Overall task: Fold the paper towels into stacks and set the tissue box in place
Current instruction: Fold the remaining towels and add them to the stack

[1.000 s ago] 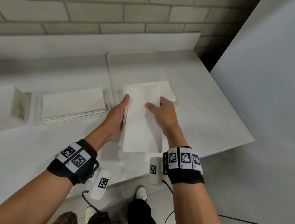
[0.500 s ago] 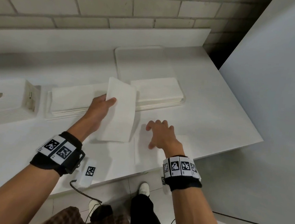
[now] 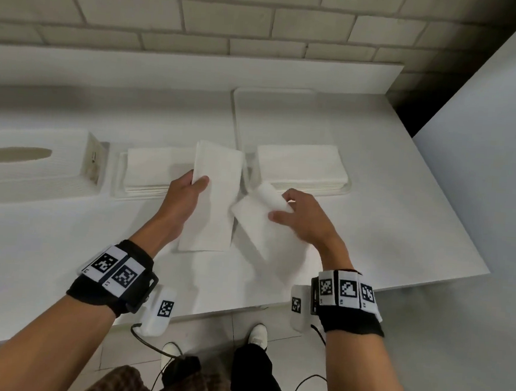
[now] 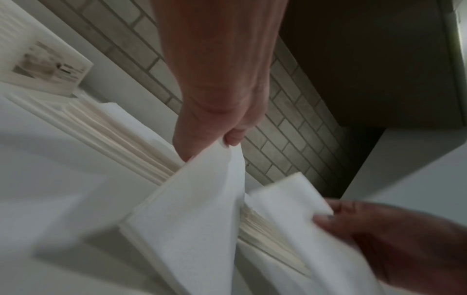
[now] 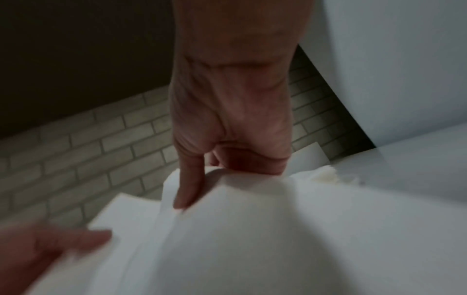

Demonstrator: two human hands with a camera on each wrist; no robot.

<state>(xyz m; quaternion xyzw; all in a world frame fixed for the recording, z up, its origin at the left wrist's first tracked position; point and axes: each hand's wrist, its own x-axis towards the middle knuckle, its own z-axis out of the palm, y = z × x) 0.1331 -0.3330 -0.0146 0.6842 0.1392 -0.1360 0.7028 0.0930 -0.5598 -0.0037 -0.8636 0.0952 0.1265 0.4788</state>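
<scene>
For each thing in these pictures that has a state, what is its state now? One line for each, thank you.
left hand: pinches a folded towel by its edge
folded towel: lifted, hanging flat
right hand: grips a second towel
second towel: partly raised, far end curled over
left stack: folded, lying flat
right stack: folded, lying on the tray
tissue box: on the counter, slot facing up
</scene>
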